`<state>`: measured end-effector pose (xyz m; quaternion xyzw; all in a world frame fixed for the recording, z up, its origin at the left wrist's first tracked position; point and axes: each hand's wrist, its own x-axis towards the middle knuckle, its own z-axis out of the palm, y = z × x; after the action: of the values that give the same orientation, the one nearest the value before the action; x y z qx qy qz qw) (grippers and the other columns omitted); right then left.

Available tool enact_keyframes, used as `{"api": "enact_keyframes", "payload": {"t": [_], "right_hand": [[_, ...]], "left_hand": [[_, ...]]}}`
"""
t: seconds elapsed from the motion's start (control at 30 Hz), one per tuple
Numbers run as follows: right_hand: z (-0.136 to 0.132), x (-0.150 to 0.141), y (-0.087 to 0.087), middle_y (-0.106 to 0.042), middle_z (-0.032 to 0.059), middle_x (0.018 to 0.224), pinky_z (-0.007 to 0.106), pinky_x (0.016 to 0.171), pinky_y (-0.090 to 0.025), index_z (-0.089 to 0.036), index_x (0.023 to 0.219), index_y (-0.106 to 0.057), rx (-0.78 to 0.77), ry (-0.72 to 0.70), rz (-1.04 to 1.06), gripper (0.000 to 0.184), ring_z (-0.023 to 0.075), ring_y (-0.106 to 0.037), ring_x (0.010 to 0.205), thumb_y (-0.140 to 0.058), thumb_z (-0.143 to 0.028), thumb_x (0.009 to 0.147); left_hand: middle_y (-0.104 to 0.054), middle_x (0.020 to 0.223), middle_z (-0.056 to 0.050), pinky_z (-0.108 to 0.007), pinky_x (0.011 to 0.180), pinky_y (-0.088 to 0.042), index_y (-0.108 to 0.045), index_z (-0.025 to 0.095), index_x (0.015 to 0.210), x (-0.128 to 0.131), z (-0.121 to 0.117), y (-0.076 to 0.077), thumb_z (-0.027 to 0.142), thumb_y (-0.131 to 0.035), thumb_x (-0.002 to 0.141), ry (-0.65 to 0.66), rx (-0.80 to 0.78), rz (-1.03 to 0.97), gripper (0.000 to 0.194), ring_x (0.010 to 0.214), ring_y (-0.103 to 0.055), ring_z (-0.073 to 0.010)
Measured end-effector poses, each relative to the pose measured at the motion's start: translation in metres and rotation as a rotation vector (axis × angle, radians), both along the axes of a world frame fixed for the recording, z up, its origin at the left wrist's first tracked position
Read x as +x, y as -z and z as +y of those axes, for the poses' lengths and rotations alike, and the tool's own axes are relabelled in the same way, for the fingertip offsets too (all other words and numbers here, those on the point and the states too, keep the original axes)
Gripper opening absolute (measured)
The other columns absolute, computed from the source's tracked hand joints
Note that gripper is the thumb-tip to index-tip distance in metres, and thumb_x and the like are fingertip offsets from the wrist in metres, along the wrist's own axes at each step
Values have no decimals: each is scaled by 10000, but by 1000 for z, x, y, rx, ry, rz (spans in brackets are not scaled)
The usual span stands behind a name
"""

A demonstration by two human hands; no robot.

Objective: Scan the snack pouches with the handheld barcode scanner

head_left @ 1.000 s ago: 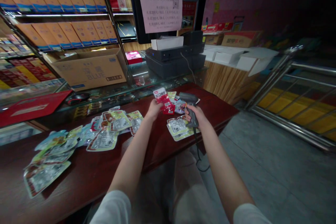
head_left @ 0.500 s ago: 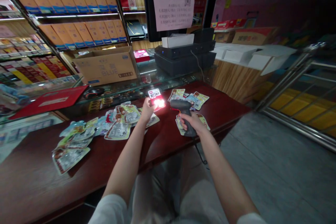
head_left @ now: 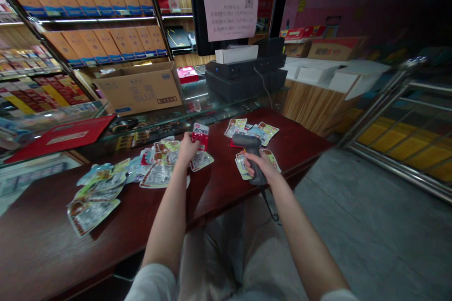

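My left hand (head_left: pixel 188 149) is closed on a red and white snack packet (head_left: pixel 201 137), held just above the pile of food packets (head_left: pixel 163 163) on the dark red table (head_left: pixel 212 188). In my right hand (head_left: pixel 263 165) is a black barcode scanner (head_left: pixel 251 150), gripped by its handle and pointing left. Its cable hangs down past the table's front edge. Under and behind the scanner lie more packets (head_left: pixel 269 132), partly hidden by it. Further left, several clear and green packets (head_left: pixel 96 197) overlap in a loose row.
Behind the table runs a glass counter with a cardboard box (head_left: pixel 141 89), a red folder (head_left: pixel 67 136) and a black cash drawer (head_left: pixel 243 84). A monitor with a pink paper notice (head_left: pixel 229 11) stands above the drawer. At right is a metal railing (head_left: pixel 384 99).
My left hand has moved left with the red and white packet, away from the scanner. The bright light on the packet is gone. My right hand still holds the scanner in nearly the same place.
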<state>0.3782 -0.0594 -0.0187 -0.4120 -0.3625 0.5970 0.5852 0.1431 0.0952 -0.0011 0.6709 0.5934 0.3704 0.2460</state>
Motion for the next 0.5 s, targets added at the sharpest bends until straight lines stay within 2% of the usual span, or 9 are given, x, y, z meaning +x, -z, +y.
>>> {"api": "enact_keyframes", "payload": {"t": [0.13,0.2,0.27,0.33,0.43,0.5], "right_hand": [[-8,8,2,-526,-70,536,196,352,-332,-161,954,-631,7,47,34,408,61,-425,355,-793,-418,681],[-11,11,2,-525,-68,539,202,353,-337,-163,956,-631,17,62,39,402,63,-422,357,-792,-414,686],[-12,15,-1,-522,-68,541,209,358,-348,-167,956,-632,26,72,40,404,66,-425,363,-794,-417,683],[-10,18,-4,-524,-68,543,215,364,-358,-171,950,-632,34,80,42,410,68,-429,367,-803,-417,669],[-5,26,-9,-528,-66,540,219,365,-353,-183,910,-626,48,104,53,390,68,-423,370,-814,-412,657],[-1,34,-8,-531,-63,540,228,366,-351,-193,875,-615,47,120,53,375,73,-422,372,-817,-419,654]], "left_hand": [[-692,1084,-286,-552,939,-444,-578,57,1189,-10,-21,-17,211,-490,854,-181,-50,531,380,1135,-617,-433],[-656,1162,-329,-595,986,-392,-611,16,1168,-9,-31,-20,168,-426,873,-281,-17,690,380,1225,-549,-464],[-575,1318,-339,-635,1037,-332,-621,13,1191,-6,-37,-21,143,-383,879,-318,59,759,414,1323,-460,-470],[-459,1474,-306,-654,1092,-269,-590,48,1287,0,-39,-19,150,-379,883,-252,133,778,467,1414,-362,-448],[-388,1575,-184,-555,1182,-216,-512,167,1421,8,-38,-14,199,-391,911,36,164,789,525,1494,-276,-335],[-427,1561,-131,-511,1190,-225,-516,234,1427,12,-36,-9,278,-396,945,209,93,814,498,1483,-309,-302]]}}
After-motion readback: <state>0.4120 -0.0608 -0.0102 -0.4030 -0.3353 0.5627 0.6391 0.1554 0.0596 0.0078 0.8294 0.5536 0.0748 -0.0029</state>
